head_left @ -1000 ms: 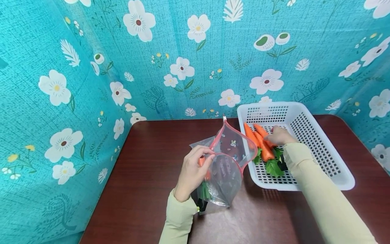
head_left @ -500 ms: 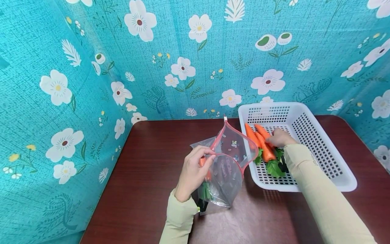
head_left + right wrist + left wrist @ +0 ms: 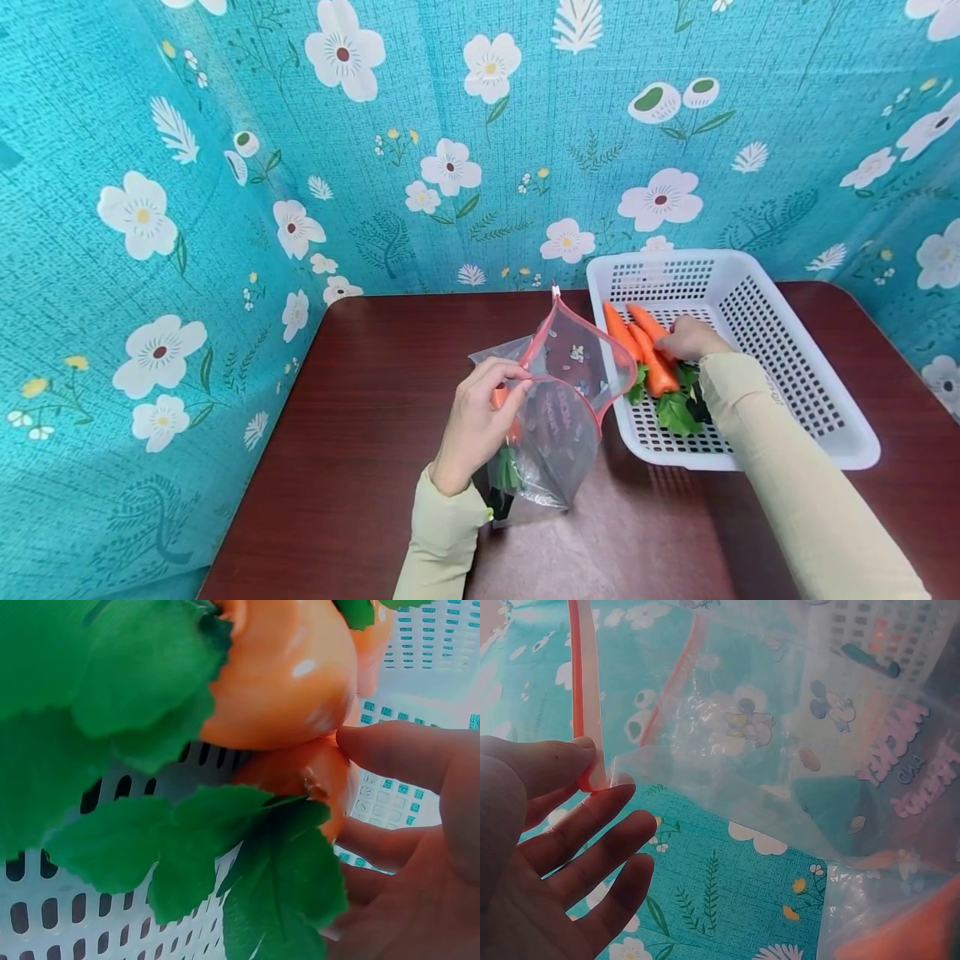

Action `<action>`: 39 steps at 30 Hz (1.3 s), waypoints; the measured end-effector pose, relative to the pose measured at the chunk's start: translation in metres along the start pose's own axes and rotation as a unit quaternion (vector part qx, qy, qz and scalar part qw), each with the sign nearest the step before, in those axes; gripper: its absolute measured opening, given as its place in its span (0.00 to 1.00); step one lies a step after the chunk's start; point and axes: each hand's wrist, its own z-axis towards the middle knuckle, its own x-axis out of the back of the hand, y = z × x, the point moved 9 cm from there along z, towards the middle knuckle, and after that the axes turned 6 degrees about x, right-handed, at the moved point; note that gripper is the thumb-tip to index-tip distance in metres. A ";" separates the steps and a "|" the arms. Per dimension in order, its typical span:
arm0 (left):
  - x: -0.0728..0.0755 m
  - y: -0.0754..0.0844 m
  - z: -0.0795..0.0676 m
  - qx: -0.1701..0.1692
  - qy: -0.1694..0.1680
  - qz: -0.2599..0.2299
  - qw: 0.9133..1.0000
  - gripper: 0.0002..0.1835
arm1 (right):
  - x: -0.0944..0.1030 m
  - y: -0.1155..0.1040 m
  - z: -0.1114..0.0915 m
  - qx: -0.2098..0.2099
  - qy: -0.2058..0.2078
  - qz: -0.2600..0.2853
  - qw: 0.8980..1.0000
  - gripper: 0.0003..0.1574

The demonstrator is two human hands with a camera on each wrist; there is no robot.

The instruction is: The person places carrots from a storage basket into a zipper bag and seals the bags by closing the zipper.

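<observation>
My left hand [image 3: 472, 429] pinches the red zip edge of a clear printed bag [image 3: 558, 433] between thumb and index finger. In the left wrist view, the other fingers stand apart from the film. The bag's mouth gapes, and an orange carrot with green tops [image 3: 507, 468] shows through its left side. My right hand [image 3: 692, 340] is inside the white basket [image 3: 810, 358]. The right wrist view has its thumb and fingers on either side of a carrot [image 3: 296, 769], under a larger carrot [image 3: 292, 675]. Green leaves [image 3: 285, 877] hang off the carrot ends.
More carrots [image 3: 618, 333] lie along the basket's left side. The basket stands at the back right of the dark brown table [image 3: 375, 417]. Teal flowered cloth [image 3: 450, 225] hangs behind the table and on its left.
The right hand stays at the carrots and the left hand stays at the bag's edge. Apart from a tiny shift of the whole view, nothing has visibly moved.
</observation>
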 end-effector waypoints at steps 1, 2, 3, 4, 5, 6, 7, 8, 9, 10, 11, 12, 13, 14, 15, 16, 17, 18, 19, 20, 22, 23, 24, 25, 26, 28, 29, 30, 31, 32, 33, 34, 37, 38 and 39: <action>0.000 0.000 0.000 0.000 0.000 0.000 1.000 0.09 | 0.000 0.000 0.000 0.000 0.000 -0.001 1.000 0.30; 0.000 0.000 0.000 0.001 -0.001 0.000 1.000 0.10 | 0.001 0.000 0.000 0.000 -0.001 -0.003 1.000 0.29; 0.000 0.000 0.000 0.001 -0.001 0.000 1.000 0.10 | 0.001 0.000 0.000 0.001 -0.001 -0.004 1.000 0.29; 0.000 0.000 0.000 0.001 -0.001 0.000 1.000 0.10 | 0.001 -0.001 0.000 0.003 0.000 -0.005 1.000 0.29; -0.001 0.000 0.000 0.001 -0.001 0.000 1.000 0.10 | 0.001 -0.001 0.000 0.005 0.000 -0.007 1.000 0.29; -0.001 0.000 0.000 0.001 -0.001 0.000 1.000 0.10 | 0.002 -0.002 0.000 0.009 0.001 -0.009 1.000 0.29; -0.001 0.000 0.000 0.002 -0.001 0.000 1.000 0.09 | 0.002 -0.002 0.000 0.013 0.002 -0.011 1.000 0.29; -0.001 -0.001 0.000 0.003 -0.001 -0.001 1.000 0.09 | 0.002 -0.002 0.000 0.014 0.003 -0.012 1.000 0.28; -0.001 -0.001 0.000 0.003 -0.001 0.000 1.000 0.09 | 0.003 -0.003 0.000 0.015 0.004 -0.011 1.000 0.28; -0.001 -0.001 0.000 0.005 -0.001 0.000 1.000 0.09 | 0.003 -0.003 -0.001 0.017 0.005 -0.012 1.000 0.28; -0.001 -0.002 0.000 0.005 -0.001 0.000 1.000 0.09 | 0.003 -0.004 -0.001 0.017 0.006 -0.012 1.000 0.28; -0.002 -0.002 0.000 0.007 -0.001 0.000 1.000 0.09 | 0.003 -0.004 -0.001 0.017 0.007 -0.011 1.000 0.28; -0.002 -0.002 0.000 0.008 0.000 0.001 1.000 0.09 | 0.004 -0.004 -0.002 0.017 0.008 -0.011 1.000 0.27; -0.002 -0.002 0.000 0.008 0.000 0.002 1.000 0.09 | 0.004 -0.004 -0.002 0.017 0.010 -0.010 1.000 0.26; -0.002 -0.002 0.000 0.008 0.000 0.003 1.000 0.09 | 0.004 -0.004 -0.002 0.017 0.012 -0.010 1.000 0.26; -0.002 -0.002 -0.001 0.008 0.000 0.004 1.000 0.09 | 0.004 -0.004 -0.003 0.018 0.013 -0.010 1.000 0.24; -0.002 -0.002 -0.001 0.008 0.000 0.004 1.000 0.09 | 0.005 -0.004 -0.003 0.017 0.013 -0.009 1.000 0.23; -0.002 -0.002 -0.001 0.008 0.001 0.003 1.000 0.09 | 0.005 -0.003 -0.003 0.017 0.013 -0.008 1.000 0.22; -0.002 -0.002 -0.001 0.007 0.001 0.003 1.000 0.09 | 0.005 -0.003 -0.003 0.016 0.014 -0.006 1.000 0.22; -0.002 -0.002 -0.001 0.007 0.001 0.003 1.000 0.09 | 0.005 -0.002 -0.003 0.015 0.013 -0.006 1.000 0.21; -0.002 -0.002 -0.001 0.006 0.001 0.002 1.000 0.09 | 0.004 -0.002 -0.003 0.011 0.011 -0.003 1.000 0.22; -0.002 -0.002 -0.001 0.006 0.002 0.002 1.000 0.09 | 0.004 -0.001 -0.003 0.007 0.010 -0.002 1.000 0.23; -0.002 -0.002 -0.001 0.005 0.001 0.003 1.000 0.09 | 0.003 0.000 -0.003 0.005 0.009 -0.001 1.000 0.24; -0.002 -0.002 -0.001 0.004 0.001 0.003 1.000 0.09 | 0.003 0.001 -0.003 0.002 0.008 0.001 1.000 0.25; -0.002 -0.002 -0.001 0.004 0.001 0.002 1.000 0.09 | 0.003 0.001 -0.004 0.000 0.008 0.001 1.000 0.26; -0.002 -0.003 -0.001 0.004 0.001 0.000 1.000 0.09 | 0.003 0.001 -0.004 -0.001 0.010 0.002 1.000 0.26; -0.001 -0.003 -0.001 0.003 0.001 0.000 1.000 0.09 | 0.003 0.002 -0.004 -0.003 0.009 0.003 1.000 0.26; -0.001 -0.003 0.000 0.003 0.001 0.000 1.000 0.09 | 0.003 0.002 -0.005 -0.002 0.009 0.003 1.000 0.25; -0.001 -0.003 0.000 0.002 0.001 -0.001 1.000 0.09 | 0.003 0.001 -0.005 -0.001 0.009 0.003 1.000 0.24; -0.001 -0.002 0.000 0.002 0.001 -0.001 1.000 0.09 | 0.003 0.001 -0.005 -0.001 0.008 0.002 1.000 0.23; -0.001 -0.002 0.000 0.002 0.001 -0.001 1.000 0.09 | 0.003 0.001 -0.006 0.000 0.007 0.001 1.000 0.23; -0.001 -0.002 0.000 0.001 0.001 0.000 1.000 0.09 | 0.003 0.001 -0.006 -0.001 0.005 0.002 1.000 0.22; -0.001 -0.002 0.000 -0.002 0.000 0.001 1.000 0.09 | 0.003 0.001 -0.007 -0.002 0.003 -0.001 1.000 0.23; -0.001 -0.001 0.000 -0.004 0.001 0.002 1.000 0.09 | 0.003 0.002 -0.008 -0.004 0.003 0.000 1.000 0.24; -0.001 -0.001 0.000 -0.005 0.001 0.002 1.000 0.10 | 0.003 0.002 -0.008 -0.004 0.003 -0.001 1.000 0.24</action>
